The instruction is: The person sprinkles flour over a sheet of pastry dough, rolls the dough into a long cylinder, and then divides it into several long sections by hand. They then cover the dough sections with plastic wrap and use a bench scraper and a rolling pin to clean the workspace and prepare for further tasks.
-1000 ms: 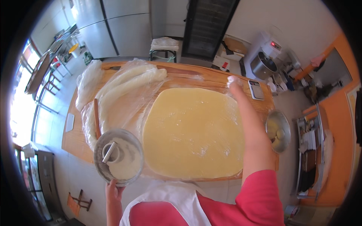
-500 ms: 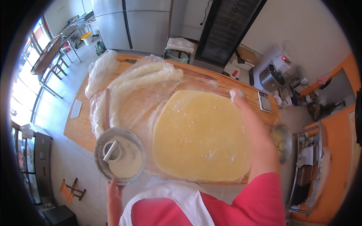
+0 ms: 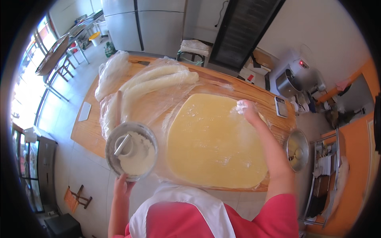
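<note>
A broad, pale yellow sheet of rolled dough [image 3: 214,139] lies flat on the wooden table [image 3: 89,137], with white flour streaks on its surface. Over its far right part is my right hand [image 3: 249,111], fingers drawn together, with white flour [image 3: 240,106] at the fingertips. My left hand [image 3: 124,185] grips the near rim of a metal bowl [image 3: 154,162] at the table's front left. Loose flour [image 3: 139,158] fills much of that bowl, along with a round cup-like tool [image 3: 124,145] with a metal handle.
Long rolls of dough [image 3: 154,81] lie under clear plastic at the far left, beside a wooden rolling pin [image 3: 118,105]. A digital scale [image 3: 281,107] sits at the right edge. Beyond it stand a mixer [image 3: 288,83] and a large metal bowl [image 3: 297,148].
My right hand has come left and slightly nearer, from the dough's far right corner to above the sheet. My left hand still holds the bowl, which shifts slightly.
</note>
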Demonstrator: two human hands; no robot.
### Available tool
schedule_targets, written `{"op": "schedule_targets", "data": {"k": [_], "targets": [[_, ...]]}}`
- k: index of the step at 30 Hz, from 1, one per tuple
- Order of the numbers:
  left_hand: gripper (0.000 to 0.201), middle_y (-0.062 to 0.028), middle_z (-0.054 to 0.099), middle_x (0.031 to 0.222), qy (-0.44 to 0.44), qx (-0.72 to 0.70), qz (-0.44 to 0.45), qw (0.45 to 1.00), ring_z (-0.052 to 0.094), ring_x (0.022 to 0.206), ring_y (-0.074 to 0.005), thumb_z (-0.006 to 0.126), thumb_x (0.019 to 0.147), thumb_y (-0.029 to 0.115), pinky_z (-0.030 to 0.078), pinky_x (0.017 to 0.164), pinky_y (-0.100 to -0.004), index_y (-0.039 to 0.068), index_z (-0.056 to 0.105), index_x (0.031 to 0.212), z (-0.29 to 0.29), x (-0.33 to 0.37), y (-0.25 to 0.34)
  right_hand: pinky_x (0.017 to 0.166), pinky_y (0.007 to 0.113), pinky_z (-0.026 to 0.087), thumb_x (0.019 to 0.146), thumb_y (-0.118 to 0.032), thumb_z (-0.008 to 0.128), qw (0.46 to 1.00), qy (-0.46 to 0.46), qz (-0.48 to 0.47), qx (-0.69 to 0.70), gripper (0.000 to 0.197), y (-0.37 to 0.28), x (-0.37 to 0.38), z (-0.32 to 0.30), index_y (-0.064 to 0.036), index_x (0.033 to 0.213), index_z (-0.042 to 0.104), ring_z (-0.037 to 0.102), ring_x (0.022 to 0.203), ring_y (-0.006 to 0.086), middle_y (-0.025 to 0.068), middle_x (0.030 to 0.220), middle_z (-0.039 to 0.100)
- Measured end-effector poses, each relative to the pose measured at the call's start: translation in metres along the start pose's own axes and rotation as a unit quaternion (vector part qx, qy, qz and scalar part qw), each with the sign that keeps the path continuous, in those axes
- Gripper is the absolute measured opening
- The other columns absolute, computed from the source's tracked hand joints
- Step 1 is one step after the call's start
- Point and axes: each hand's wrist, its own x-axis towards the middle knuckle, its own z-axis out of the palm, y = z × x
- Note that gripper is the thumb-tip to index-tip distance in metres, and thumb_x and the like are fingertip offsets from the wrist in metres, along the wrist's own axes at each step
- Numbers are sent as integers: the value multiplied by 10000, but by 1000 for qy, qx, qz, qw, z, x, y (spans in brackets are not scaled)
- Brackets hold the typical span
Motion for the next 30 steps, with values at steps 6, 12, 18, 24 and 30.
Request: {"op": "schedule_targets", "data": {"k": [6,12,18,24,30], "targets": [[272,-76,558,854,21,-47,18,998,571,701,-177,479,727,66,486,542,-275,22,468,995,-14,-4,2,679,317,443,670,-80,538,942,-102,-164,-276,209,-29,6,104,-36,873,559,557,804,241,129,853,587],[312,-122,546,936,64,-3,34,997,574,777,-206,462,738,70,501,628,-314,-42,452,1029,-58,-11,-3,735,379,417,656,-149,545,923,-187,-88,-325,198,-70,-55,170,-71,837,554,533,836,317,165,848,571],[311,-92,548,929,43,-16,30,998,575,762,-182,449,734,59,505,616,-300,7,447,1040,-60,-1,-14,734,383,409,651,-136,550,889,-153,-289,-320,176,-20,-91,187,-67,812,544,524,830,321,160,865,567],[310,-103,558,903,92,-34,20,995,579,746,-198,459,734,68,506,608,-302,-5,455,1035,-76,2,-5,678,420,421,660,-175,569,921,-104,-95,-362,184,-41,-83,177,-76,809,527,528,749,353,166,801,565],[320,-153,546,928,122,-143,14,982,585,759,-261,443,732,61,526,610,-328,-50,430,1032,-119,40,0,1029,322,152,640,-236,673,815,-242,-1,-526,853,-19,-139,166,-32,1297,168,127,1260,285,191,1341,162]]}}
